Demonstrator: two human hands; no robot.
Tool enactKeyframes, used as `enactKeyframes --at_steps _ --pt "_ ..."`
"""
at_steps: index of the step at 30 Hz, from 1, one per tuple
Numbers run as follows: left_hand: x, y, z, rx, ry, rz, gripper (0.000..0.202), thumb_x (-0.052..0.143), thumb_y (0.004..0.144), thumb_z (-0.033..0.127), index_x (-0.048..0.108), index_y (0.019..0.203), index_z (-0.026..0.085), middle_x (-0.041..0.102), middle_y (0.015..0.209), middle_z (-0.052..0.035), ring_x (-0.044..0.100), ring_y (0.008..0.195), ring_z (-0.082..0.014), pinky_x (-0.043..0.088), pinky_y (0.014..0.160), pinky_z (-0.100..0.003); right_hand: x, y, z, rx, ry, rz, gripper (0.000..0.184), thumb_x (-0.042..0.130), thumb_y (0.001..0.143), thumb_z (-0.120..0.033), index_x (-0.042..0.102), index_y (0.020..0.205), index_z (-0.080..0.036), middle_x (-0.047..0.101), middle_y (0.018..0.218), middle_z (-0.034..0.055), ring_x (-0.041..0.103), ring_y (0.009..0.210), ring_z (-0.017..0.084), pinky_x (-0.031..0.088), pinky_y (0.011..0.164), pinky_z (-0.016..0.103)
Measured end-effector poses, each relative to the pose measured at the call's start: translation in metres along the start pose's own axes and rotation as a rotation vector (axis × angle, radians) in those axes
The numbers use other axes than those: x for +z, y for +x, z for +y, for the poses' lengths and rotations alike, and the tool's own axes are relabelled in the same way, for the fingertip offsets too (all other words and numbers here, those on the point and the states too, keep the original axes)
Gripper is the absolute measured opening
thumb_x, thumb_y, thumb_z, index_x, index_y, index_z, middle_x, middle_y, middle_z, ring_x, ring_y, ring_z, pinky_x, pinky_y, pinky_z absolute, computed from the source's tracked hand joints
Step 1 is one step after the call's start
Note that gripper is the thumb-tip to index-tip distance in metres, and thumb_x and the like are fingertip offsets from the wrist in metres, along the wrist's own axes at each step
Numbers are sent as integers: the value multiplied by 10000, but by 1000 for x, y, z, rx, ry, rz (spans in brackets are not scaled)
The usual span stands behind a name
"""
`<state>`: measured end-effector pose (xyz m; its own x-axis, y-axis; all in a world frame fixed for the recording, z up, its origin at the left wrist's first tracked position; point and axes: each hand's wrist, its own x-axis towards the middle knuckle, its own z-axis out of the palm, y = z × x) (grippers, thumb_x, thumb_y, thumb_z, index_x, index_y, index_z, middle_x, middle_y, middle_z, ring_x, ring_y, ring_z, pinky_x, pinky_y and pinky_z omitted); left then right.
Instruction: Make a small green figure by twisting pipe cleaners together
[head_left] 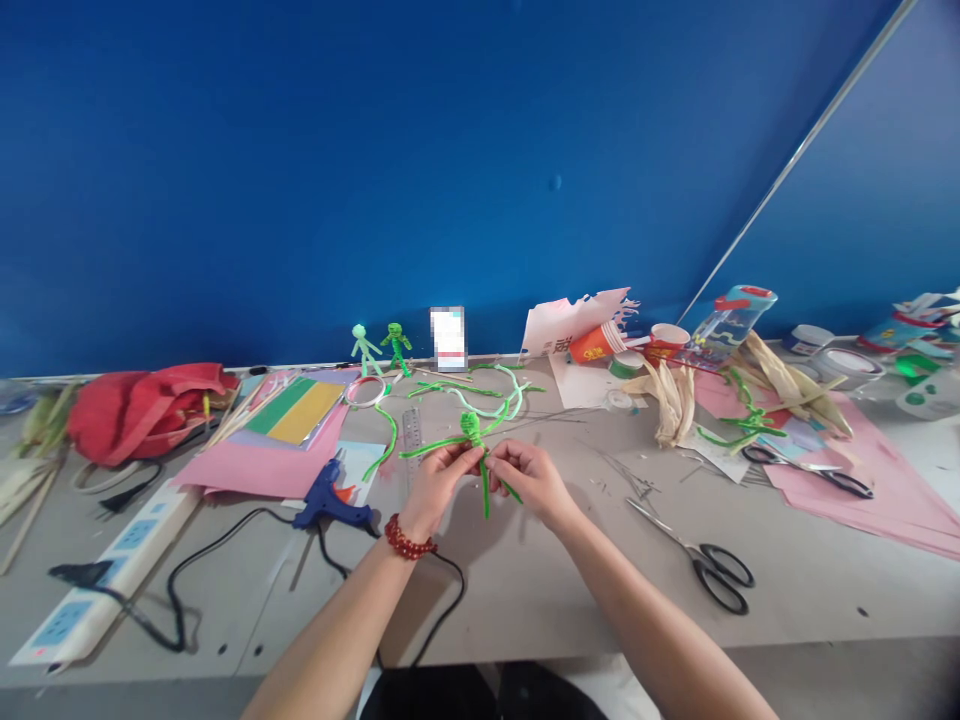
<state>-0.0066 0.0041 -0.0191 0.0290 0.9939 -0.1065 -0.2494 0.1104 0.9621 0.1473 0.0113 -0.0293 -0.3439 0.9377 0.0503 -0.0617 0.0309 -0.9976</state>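
- Left hand [441,484] is pinched on a bright-green fuzzy pipe-cleaner figure [472,430], right hand [532,478] pinching its lower part too
- It's held just over the grey surface [555,600], between both hands
- Coiled head [469,424] looks done; limbs [486,500] are just long straggly strands, so shaping those is probably what's left

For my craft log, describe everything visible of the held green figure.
The green figure looks made of fuzzy pipe cleaner: coiled head, a long arm toward picture left, two legs below. Held head uppermost over the table in the grip of the left hand and right hand, its body is partly hidden.
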Motion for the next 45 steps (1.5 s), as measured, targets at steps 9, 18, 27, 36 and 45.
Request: enactKeyframes --at_steps 9,18,27,36,45 --pt "-4 -2 7 -73 -29 -100 238 779 672 347 665 698 140 618 651 7 582 636 -127 485 645 -251 -5 -1 -4 -13 -71 -7 120 544 796 -221 539 680 -191 585 565 -33 531 513 97 420 518 198" --pt "-6 -1 8 10 90 -26 264 759 692 387 650 732 150 623 668 6 583 644 -136 480 657 -255 -9 1 -6 -68 -237 32 196 571 817 -298 530 663 -183 435 550 -59 369 493 79 277 472 203" --pt "-7 -2 6 159 254 -3 281 689 763 442 659 763 163 643 716 -18 577 697 -160 468 679 -269 -9 -3 -8 -219 -383 169 236 549 881 -352 558 698 -203 576 613 -7 500 555 132 397 544 246" --pt "3 -6 4 82 116 -225 251 723 750 383 659 826 153 619 766 -14 566 715 -138 471 712 -272 -20 -3 -28 -642 -789 228 218 590 870 -290 617 1072 -214 673 1111 88 573 1098 257 320 1084 465" --pt "4 -8 1 96 240 -207 270 722 744 392 674 856 151 620 743 -25 578 690 -152 468 661 -273 -20 1 -16 -487 -719 196 92 608 865 -317 626 858 -228 685 856 31 625 903 220 228 1122 501"
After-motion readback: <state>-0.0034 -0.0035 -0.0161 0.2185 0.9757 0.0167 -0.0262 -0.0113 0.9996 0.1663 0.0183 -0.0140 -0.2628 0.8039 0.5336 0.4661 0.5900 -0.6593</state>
